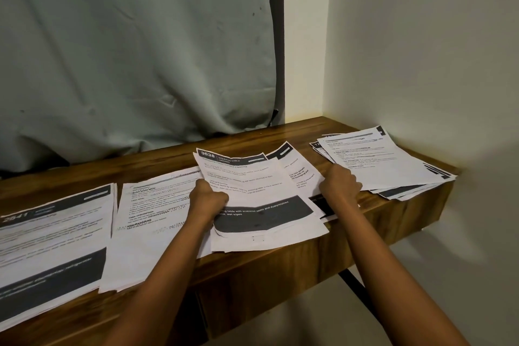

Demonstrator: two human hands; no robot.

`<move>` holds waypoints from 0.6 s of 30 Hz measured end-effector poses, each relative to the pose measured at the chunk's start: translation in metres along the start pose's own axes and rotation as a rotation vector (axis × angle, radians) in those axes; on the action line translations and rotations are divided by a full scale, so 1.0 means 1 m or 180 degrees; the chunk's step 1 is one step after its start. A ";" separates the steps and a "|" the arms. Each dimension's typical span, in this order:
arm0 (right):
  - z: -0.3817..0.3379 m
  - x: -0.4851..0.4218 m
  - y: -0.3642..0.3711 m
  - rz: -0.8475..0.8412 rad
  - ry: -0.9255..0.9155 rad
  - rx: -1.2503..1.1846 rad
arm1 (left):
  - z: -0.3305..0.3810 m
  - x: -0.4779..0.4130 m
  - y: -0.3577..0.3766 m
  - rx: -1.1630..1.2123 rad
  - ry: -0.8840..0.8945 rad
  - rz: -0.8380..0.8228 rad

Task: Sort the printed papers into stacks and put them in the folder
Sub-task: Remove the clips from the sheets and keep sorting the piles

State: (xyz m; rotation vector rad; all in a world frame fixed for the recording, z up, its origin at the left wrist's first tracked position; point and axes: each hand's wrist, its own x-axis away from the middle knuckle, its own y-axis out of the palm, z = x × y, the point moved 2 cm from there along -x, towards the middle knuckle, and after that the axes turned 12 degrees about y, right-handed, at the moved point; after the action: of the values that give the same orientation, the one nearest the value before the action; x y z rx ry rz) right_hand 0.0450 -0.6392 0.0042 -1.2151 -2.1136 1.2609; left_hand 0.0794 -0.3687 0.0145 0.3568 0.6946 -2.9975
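Gripping a bundle of papers (252,185) at the middle of the desk (280,267), the left hand (209,199) and right hand (341,184) seemed mid-sort. One stack (387,160) lay at the desk's right end and two stacks (157,205) lay leftward. No folder showed.

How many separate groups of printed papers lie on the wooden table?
4: the far-left stack, the second stack beside it, the middle bundle gripped by the left hand and right hand, and the right stack near the wall. Lower sheets may be hidden.

The left stack (50,239) runs off the picture's left side. Small words on the far right stack (384,160) are too blurry to read. The middle papers (261,194) cover most of the sheet (297,174) beneath.
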 end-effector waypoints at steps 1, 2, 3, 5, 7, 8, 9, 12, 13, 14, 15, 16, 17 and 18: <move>0.001 0.000 -0.001 0.0104 -0.0040 -0.0023 | 0.000 -0.001 0.001 0.0005 0.0015 0.0007; 0.002 0.001 -0.002 0.0215 -0.0094 -0.0047 | -0.001 -0.001 0.002 0.0016 0.0024 0.0014; 0.003 0.002 -0.002 0.0327 -0.0149 -0.0066 | -0.001 -0.003 0.003 0.0040 0.0031 0.0015; 0.004 0.002 -0.004 0.0517 -0.0251 -0.0157 | -0.003 -0.004 0.004 0.0105 0.0046 0.0013; 0.005 0.000 -0.005 0.0548 -0.0392 -0.0480 | -0.004 -0.005 0.005 0.0214 0.0045 -0.0003; 0.006 -0.001 -0.006 0.0417 -0.0442 -0.0753 | -0.005 -0.006 0.005 0.0280 0.0041 -0.0016; 0.007 -0.002 -0.008 0.0212 -0.0462 -0.1053 | -0.005 -0.007 0.006 0.0346 0.0038 -0.0028; 0.007 -0.006 -0.014 -0.0591 -0.0339 -0.1696 | -0.008 -0.008 0.006 0.0577 -0.0007 -0.0023; 0.007 -0.008 -0.014 -0.0833 -0.0246 -0.1813 | -0.009 -0.009 0.007 0.0638 -0.0034 -0.0030; 0.007 -0.008 -0.015 -0.1040 -0.0146 -0.1888 | -0.009 -0.009 0.007 0.0695 -0.0054 -0.0047; 0.006 -0.009 -0.015 -0.1217 -0.0061 -0.1907 | -0.010 -0.010 0.008 0.0740 -0.0075 -0.0067; 0.005 -0.007 -0.016 -0.1369 -0.0004 -0.1892 | -0.011 -0.010 0.009 0.0767 -0.0086 -0.0089; 0.005 -0.005 -0.017 -0.1504 0.0033 -0.1881 | -0.011 -0.010 0.010 0.0764 -0.0082 -0.0106; 0.004 -0.003 -0.017 -0.1635 0.0052 -0.1873 | -0.012 -0.011 0.011 0.0735 -0.0059 -0.0110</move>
State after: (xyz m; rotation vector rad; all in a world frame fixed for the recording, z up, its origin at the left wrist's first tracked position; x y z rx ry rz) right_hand 0.0352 -0.6473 0.0167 -0.7712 -2.6453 0.4164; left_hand 0.0935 -0.3737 0.0015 0.3281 0.3563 -3.1162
